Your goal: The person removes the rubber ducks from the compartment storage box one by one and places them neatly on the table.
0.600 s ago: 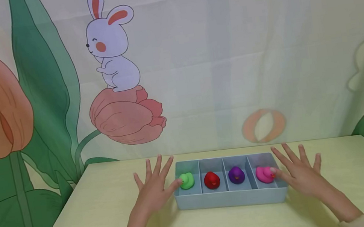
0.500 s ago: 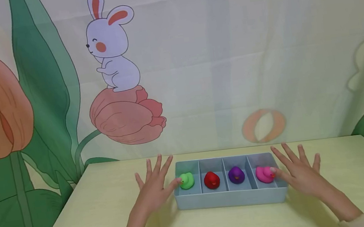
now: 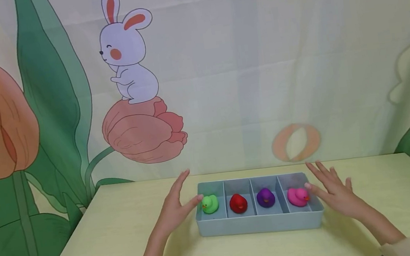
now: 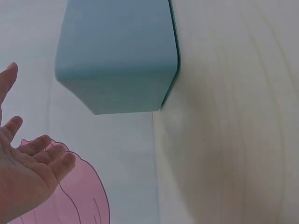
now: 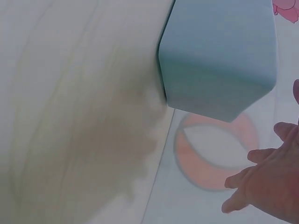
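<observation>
"What's the surface in front of you?"

"I have a pale yellow, flat-topped table (image 3: 243,255) with faint wood-like streaks and a straight far edge."

"And what lies directly on it?"

"A light grey-blue, rectangular, four-compartment tray (image 3: 261,224). It stands upright, a long side facing me, about midway between the left and right edges."

"And around it?"

"I see soft shadows (image 5: 107,135) just beside both ends."

A pale blue tray (image 3: 261,224) lies on a table (image 3: 251,254), split into four side by side, each part holding one small, upright toy: at far left a green duck (image 3: 210,204), beak to the left; next a red duck (image 3: 238,203), then a purple duck (image 3: 265,198), both facing the viewer; at far right a pink duck (image 3: 297,197), beak right.
</observation>
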Motion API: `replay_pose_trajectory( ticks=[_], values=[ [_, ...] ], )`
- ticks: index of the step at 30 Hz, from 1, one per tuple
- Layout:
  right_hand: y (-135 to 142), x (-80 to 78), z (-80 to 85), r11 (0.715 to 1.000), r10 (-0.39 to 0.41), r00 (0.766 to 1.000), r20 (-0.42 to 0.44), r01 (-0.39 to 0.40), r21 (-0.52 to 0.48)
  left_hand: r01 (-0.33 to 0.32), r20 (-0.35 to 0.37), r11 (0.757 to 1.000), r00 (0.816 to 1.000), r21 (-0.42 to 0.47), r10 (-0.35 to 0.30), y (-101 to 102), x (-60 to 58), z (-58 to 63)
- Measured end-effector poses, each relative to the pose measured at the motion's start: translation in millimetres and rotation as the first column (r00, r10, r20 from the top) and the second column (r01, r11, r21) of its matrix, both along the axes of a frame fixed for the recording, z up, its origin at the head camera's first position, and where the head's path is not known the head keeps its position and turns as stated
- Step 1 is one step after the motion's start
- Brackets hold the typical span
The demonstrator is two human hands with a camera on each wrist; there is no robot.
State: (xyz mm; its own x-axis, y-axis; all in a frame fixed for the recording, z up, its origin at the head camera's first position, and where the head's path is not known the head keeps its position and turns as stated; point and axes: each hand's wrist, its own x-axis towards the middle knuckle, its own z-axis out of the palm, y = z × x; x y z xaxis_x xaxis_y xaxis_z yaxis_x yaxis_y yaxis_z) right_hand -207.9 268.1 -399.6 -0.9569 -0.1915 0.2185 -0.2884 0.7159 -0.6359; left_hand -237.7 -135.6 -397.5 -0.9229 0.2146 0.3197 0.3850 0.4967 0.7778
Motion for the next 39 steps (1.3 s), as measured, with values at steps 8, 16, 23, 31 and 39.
replay_pose_trajectory(
  ticks=[8,16,23,31,39],
  values=[
    [2.0,-5.9,-2.6,0.989,0.056,0.998,0.041,-0.05,-0.139,-0.002,0.1,0.982,0.995,0.19,-0.018,3.1,-4.8,-2.9],
    [3.7,-9.5,-8.4,0.96,0.124,0.988,0.096,-0.096,-0.261,-0.016,0.167,0.967,0.986,0.253,-0.027,7.0,-9.0,-4.5],
    [4.5,-11.1,-11.6,0.947,0.151,0.979,0.136,-0.104,-0.303,-0.019,0.208,0.966,0.977,0.26,-0.037,10.7,-16.1,-11.3],
    [6.0,-14.6,-18.0,0.921,0.174,0.963,0.206,-0.085,-0.381,0.008,0.208,0.979,0.977,0.203,-0.051,12.5,-19.8,-13.4],
    [12.6,-18.5,-25.0,0.915,0.145,0.955,0.261,-0.028,-0.403,0.032,0.166,0.997,0.985,0.07,-0.043,15.4,-25.9,-11.0]
  ],
)
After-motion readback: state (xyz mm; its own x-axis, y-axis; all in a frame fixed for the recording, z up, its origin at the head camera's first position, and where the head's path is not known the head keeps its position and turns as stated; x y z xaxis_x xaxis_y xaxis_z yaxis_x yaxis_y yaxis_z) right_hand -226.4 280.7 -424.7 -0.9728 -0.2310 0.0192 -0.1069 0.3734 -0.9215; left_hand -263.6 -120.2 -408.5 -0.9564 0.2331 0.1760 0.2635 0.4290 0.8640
